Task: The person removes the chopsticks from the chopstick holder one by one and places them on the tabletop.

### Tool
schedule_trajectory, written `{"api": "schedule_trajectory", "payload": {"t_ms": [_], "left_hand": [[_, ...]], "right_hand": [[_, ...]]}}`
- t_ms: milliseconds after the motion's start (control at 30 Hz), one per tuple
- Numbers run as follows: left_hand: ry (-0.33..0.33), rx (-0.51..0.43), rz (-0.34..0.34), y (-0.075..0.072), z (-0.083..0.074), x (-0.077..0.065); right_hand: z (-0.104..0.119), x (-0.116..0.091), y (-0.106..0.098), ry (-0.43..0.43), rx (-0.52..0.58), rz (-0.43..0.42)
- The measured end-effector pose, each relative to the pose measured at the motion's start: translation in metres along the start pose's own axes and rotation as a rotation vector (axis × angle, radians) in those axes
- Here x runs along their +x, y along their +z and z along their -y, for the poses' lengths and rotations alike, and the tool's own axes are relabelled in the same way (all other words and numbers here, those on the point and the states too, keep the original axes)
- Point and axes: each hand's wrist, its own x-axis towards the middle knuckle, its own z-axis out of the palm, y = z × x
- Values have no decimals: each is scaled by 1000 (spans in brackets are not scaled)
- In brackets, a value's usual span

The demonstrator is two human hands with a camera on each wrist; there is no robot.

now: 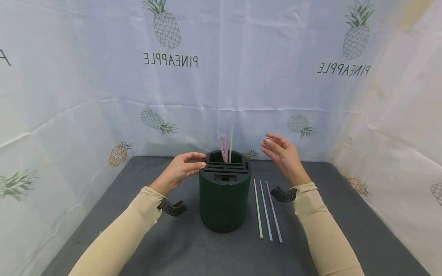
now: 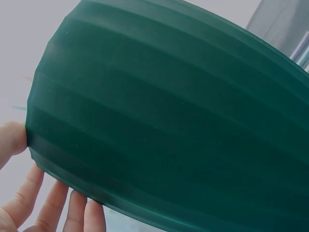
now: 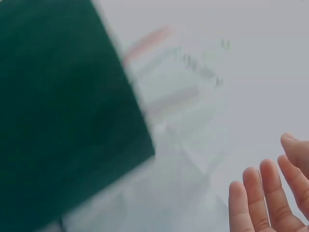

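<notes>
A dark green ribbed holder (image 1: 224, 199) with a slotted top stands on the grey table (image 1: 138, 230). Several thin straws (image 1: 226, 147) stick up from its rear compartment. My left hand (image 1: 184, 166) touches the holder's top left rim with thumb and fingers; the left wrist view shows the fingers (image 2: 48, 208) against the holder's wall (image 2: 169, 121). My right hand (image 1: 281, 153) hovers open in the air to the right of the holder, holding nothing; its fingers (image 3: 270, 203) show in the blurred right wrist view. Three straws (image 1: 266, 209) lie side by side on the table right of the holder.
White cloth printed with pineapples (image 1: 165, 27) forms the backdrop and both side walls. The grey table stretches toward me in front of the holder.
</notes>
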Motion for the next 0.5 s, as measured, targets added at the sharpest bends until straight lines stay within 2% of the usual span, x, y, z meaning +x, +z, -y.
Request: {"api": "schedule_trajectory", "payload": {"t_ms": [200,333,500], "left_hand": [[0,-1,4,-1,0,0],[1,-1,2,0,0,0],[-2,-4,-1,0,0,-1]], "right_hand": [[15,-1,38,-72,-9,71],[13,1,56,-108,-94,138],[7,3,71,-104,-255,179]]}}
